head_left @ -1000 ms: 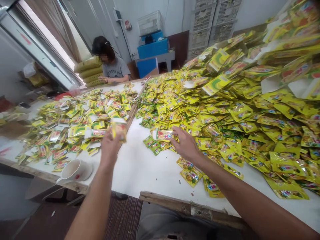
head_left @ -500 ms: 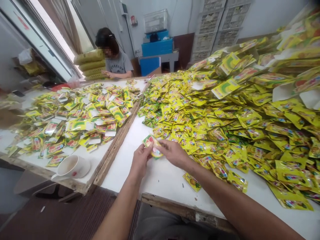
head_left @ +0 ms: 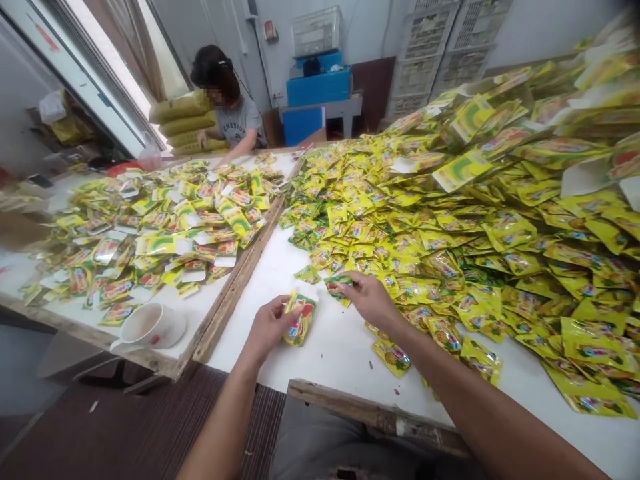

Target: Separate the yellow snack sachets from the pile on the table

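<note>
My left hand grips a small printed carton, yellow, green and red, with its white flap standing open at the top. It is held just above the white table. To its right, my right hand pinches a small green sachet by its edge, beside the big heap. The carton and the sachet are apart. Another sachet lies alone just beyond the carton. Two loose yellow sachets, one of them a pineapple-printed sachet, rest below my right wrist.
A large heap of yellow sachets covers the right side, with cartons on it. Left of a raised wooden strip lies a pile of cartons, near a white mug. Across the table a person in a grey shirt reaches towards that pile.
My hands, together on one carton before, have separated. The left keeps the carton, now lower; the right has moved right and holds a green sachet. The person opposite has stretched an arm out.
</note>
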The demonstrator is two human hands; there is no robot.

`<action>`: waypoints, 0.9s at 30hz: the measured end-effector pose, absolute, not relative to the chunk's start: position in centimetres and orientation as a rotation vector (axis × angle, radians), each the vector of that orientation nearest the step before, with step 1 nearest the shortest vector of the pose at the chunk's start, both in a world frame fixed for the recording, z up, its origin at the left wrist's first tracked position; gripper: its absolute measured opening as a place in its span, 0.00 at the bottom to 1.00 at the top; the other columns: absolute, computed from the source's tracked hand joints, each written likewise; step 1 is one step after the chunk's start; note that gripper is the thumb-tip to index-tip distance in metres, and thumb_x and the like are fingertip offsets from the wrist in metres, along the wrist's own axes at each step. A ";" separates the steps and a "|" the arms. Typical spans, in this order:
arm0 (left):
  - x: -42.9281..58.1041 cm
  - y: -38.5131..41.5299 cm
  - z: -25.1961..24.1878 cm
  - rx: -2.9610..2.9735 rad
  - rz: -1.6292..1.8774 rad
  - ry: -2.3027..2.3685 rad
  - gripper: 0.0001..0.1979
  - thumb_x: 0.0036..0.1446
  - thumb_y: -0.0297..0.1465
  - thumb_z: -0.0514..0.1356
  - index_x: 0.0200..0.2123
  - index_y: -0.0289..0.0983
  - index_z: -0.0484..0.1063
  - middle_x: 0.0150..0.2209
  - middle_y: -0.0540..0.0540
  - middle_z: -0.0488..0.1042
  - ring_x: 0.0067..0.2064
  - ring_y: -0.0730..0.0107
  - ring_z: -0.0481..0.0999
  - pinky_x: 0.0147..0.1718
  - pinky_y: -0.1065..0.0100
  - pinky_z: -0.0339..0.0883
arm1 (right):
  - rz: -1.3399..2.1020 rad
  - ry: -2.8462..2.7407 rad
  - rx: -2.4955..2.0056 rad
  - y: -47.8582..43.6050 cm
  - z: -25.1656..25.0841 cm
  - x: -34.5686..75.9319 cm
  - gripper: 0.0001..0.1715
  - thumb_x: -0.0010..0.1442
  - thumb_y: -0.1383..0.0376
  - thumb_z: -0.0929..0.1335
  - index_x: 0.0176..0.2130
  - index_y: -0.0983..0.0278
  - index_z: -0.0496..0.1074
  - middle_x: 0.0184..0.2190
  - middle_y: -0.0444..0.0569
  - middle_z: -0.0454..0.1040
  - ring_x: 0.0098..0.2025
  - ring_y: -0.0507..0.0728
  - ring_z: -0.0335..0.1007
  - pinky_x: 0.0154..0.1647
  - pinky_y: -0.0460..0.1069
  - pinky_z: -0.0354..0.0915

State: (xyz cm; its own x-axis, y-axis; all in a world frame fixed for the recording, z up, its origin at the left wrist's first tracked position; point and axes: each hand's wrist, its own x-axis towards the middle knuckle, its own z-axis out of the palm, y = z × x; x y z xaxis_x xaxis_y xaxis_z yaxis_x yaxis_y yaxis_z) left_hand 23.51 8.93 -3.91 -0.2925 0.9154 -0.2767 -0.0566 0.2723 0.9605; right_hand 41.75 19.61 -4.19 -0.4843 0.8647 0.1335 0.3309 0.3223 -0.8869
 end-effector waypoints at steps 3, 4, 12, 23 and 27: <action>24.2 9.0 -3.5 0.906 1.137 1.432 0.22 0.45 0.39 0.66 0.42 0.35 0.74 0.38 0.44 0.79 0.38 0.62 0.76 0.36 0.68 0.67 | 1.520 -1.655 -0.996 19.8 -4.1 41.7 0.18 0.52 0.54 0.66 0.38 0.64 0.71 0.23 0.44 0.71 0.23 0.52 0.63 0.25 0.47 0.58; 24.4 9.1 -3.5 0.896 1.136 1.401 0.22 0.45 0.39 0.66 0.43 0.35 0.74 0.38 0.44 0.79 0.37 0.63 0.76 0.36 0.68 0.67 | 1.590 -1.630 -0.961 19.8 -4.1 41.6 0.19 0.50 0.54 0.67 0.37 0.65 0.71 0.22 0.43 0.71 0.23 0.51 0.62 0.24 0.46 0.58; 25.6 9.0 -4.1 0.727 1.120 1.293 0.19 0.41 0.37 0.69 0.37 0.33 0.74 0.32 0.45 0.79 0.30 0.67 0.77 0.32 0.69 0.67 | 1.526 -1.916 -0.927 19.8 -5.0 41.9 0.11 0.46 0.61 0.71 0.30 0.65 0.73 0.23 0.42 0.70 0.25 0.50 0.61 0.26 0.45 0.57; 26.0 9.6 -3.5 0.561 1.227 1.283 0.22 0.36 0.33 0.71 0.38 0.33 0.74 0.29 0.44 0.79 0.26 0.69 0.77 0.27 0.72 0.67 | 1.395 -1.857 -1.066 19.2 -3.8 41.6 0.17 0.51 0.53 0.67 0.28 0.65 0.72 0.23 0.44 0.72 0.26 0.52 0.66 0.29 0.47 0.61; 25.1 9.4 -3.3 0.460 1.258 1.373 0.25 0.32 0.33 0.72 0.37 0.33 0.74 0.24 0.47 0.78 0.23 0.72 0.74 0.23 0.74 0.65 | 0.846 -2.336 -1.085 20.0 -3.4 43.2 0.17 0.56 0.66 0.62 0.45 0.63 0.72 0.44 0.52 0.75 0.46 0.59 0.67 0.45 0.53 0.59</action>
State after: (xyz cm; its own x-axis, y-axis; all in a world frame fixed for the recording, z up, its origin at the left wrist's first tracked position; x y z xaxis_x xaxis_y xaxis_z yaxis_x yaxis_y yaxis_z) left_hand 25.06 9.38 -3.29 -0.2634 0.8469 -0.4620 -0.3862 0.3463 0.8550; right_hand 43.18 20.04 -3.39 -0.6029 0.7886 0.1212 0.5284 0.5084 -0.6800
